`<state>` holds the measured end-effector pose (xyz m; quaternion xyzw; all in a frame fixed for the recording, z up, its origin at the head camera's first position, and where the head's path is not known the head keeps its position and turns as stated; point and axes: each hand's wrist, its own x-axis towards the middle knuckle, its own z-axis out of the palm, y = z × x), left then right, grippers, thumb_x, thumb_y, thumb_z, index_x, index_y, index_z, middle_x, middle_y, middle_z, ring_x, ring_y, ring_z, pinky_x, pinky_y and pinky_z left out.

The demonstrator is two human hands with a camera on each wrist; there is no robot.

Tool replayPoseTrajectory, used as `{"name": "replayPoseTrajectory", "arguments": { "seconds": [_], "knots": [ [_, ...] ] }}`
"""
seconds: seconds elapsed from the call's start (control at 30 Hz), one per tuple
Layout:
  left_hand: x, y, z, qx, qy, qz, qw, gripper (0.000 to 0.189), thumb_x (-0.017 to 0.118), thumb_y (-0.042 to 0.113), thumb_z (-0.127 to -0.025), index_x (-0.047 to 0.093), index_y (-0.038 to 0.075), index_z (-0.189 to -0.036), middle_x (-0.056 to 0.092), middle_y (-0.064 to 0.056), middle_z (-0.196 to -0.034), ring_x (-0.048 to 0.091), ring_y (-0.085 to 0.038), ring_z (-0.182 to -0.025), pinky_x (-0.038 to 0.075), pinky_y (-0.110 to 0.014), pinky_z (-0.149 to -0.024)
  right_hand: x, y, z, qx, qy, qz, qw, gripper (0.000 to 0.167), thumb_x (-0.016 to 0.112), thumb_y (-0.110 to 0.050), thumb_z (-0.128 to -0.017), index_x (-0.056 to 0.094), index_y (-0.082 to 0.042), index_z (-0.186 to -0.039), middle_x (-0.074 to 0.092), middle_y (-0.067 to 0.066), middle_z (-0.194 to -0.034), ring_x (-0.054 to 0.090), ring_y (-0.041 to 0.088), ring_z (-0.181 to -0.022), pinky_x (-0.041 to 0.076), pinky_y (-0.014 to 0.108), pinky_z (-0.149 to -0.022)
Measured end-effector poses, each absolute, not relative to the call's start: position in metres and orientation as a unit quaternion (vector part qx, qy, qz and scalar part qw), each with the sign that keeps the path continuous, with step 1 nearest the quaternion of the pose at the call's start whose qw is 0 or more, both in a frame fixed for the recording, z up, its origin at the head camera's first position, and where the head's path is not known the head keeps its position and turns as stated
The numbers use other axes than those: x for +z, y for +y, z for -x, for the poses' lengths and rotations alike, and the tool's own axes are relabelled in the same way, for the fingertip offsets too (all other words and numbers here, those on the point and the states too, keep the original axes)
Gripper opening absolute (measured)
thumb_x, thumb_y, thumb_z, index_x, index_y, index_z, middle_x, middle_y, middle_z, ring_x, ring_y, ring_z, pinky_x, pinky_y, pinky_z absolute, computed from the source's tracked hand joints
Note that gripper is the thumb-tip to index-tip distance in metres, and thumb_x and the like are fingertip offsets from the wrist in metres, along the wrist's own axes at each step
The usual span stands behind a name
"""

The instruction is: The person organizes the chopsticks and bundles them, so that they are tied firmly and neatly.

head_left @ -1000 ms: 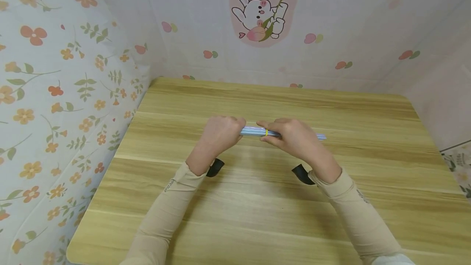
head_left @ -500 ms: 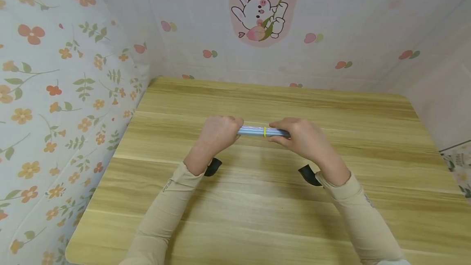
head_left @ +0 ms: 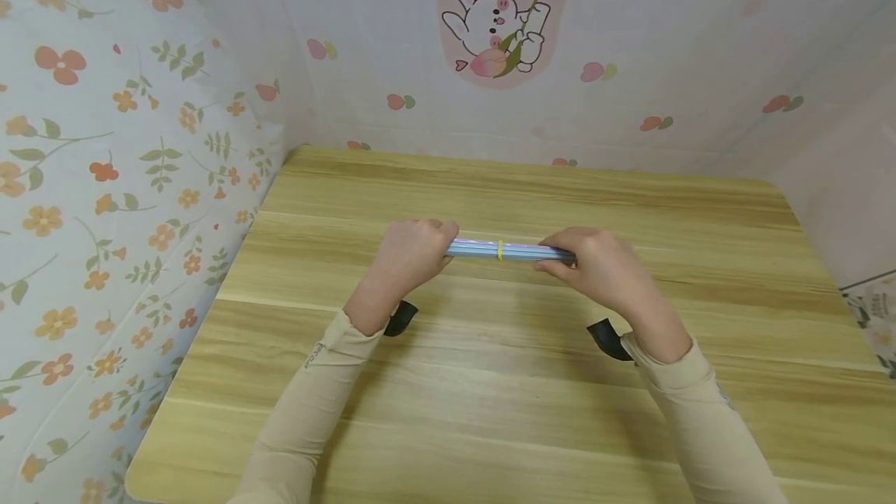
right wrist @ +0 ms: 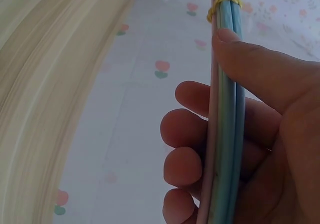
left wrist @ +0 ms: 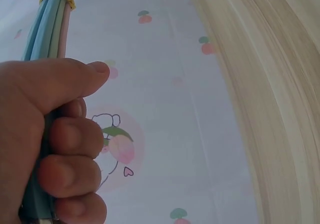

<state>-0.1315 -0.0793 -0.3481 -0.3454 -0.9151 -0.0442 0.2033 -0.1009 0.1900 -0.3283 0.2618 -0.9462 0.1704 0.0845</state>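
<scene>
A bundle of pastel blue, green and pink pencils (head_left: 476, 248) is held level above the table, lying left to right between my hands. A yellow rubber band (head_left: 500, 250) circles it near the middle. My left hand (head_left: 418, 251) grips the left end, fingers curled round it in the left wrist view; a metallic bit shows at the pencils' lower end there. My right hand (head_left: 602, 263) holds the right part. In the right wrist view its thumb (right wrist: 250, 66) lies along the pencils, just below the band, with the fingers bent behind them. The right tips are hidden by the hand.
Beneath the hands is a wood-grain table (head_left: 490, 411) with rounded corners. A white cloth with a rabbit print (head_left: 504, 33) hangs behind it, and a flowered cloth (head_left: 126, 201) hangs at the left. Black curved pieces (head_left: 609, 339) sit at both wrists.
My right hand has slid rightward along the pencils, away from the rubber band, uncovering more of the bundle. The left hand and bundle have shifted slightly left.
</scene>
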Motion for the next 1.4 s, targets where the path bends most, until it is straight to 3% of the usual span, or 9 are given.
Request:
{"name": "replayPoseTrajectory", "arguments": {
  "seconds": [0.33, 0.57, 0.77, 1.0, 1.4],
  "knots": [
    [-0.350, -0.082, 0.133, -0.068, -0.912, 0.351, 0.202, 0.021, 0.068, 0.013, -0.084, 0.052, 0.009, -0.072, 0.044, 0.001, -0.056, 0.027, -0.009, -0.049, 0.022, -0.021, -0.042, -0.332, 0.202, 0.100, 0.187, -0.946, -0.249, 0.083, 0.023, 0.077, -0.023, -0.079, 0.073, -0.007, -0.096, 0.071, 0.005, -0.088, 0.058, 0.012, -0.067, 0.047, 0.031, -0.060],
    [-0.353, -0.084, 0.134, -0.088, -0.912, 0.365, 0.169, 0.032, 0.078, 0.039, -0.073, 0.064, 0.012, -0.082, 0.059, 0.003, -0.076, 0.051, -0.008, -0.054, 0.044, -0.023, -0.047, -0.337, 0.206, 0.099, 0.190, -0.951, -0.236, 0.059, 0.020, 0.076, -0.020, -0.080, 0.071, -0.006, -0.092, 0.069, 0.003, -0.083, 0.052, 0.010, -0.061, 0.043, 0.028, -0.056],
    [-0.358, -0.087, 0.137, -0.135, -0.907, 0.382, 0.112, 0.036, 0.076, 0.037, -0.075, 0.066, 0.008, -0.095, 0.061, -0.001, -0.090, 0.059, -0.010, -0.067, 0.050, -0.023, -0.058, -0.342, 0.208, 0.100, 0.182, -0.955, -0.228, 0.048, 0.020, 0.076, -0.021, -0.080, 0.071, -0.006, -0.093, 0.069, 0.003, -0.083, 0.053, 0.010, -0.062, 0.044, 0.029, -0.057],
    [-0.368, -0.091, 0.140, -0.196, -0.903, 0.381, 0.038, 0.035, 0.073, 0.028, -0.081, 0.059, 0.003, -0.100, 0.060, -0.006, -0.097, 0.054, -0.014, -0.074, 0.048, -0.026, -0.066, -0.353, 0.209, 0.103, 0.170, -0.958, -0.226, 0.047, 0.019, 0.076, -0.021, -0.080, 0.072, -0.007, -0.091, 0.068, 0.002, -0.083, 0.055, 0.012, -0.065, 0.046, 0.032, -0.060],
    [-0.387, -0.093, 0.140, -0.186, -0.915, 0.358, 0.013, 0.027, 0.070, 0.021, -0.086, 0.063, 0.004, -0.106, 0.064, -0.006, -0.101, 0.061, -0.017, -0.085, 0.052, -0.031, -0.074, -0.383, 0.208, 0.106, 0.155, -0.956, -0.242, 0.061, 0.020, 0.079, -0.022, -0.077, 0.074, -0.007, -0.089, 0.063, 0.002, -0.079, 0.048, 0.013, -0.065, 0.041, 0.027, -0.055]
  ]
}}
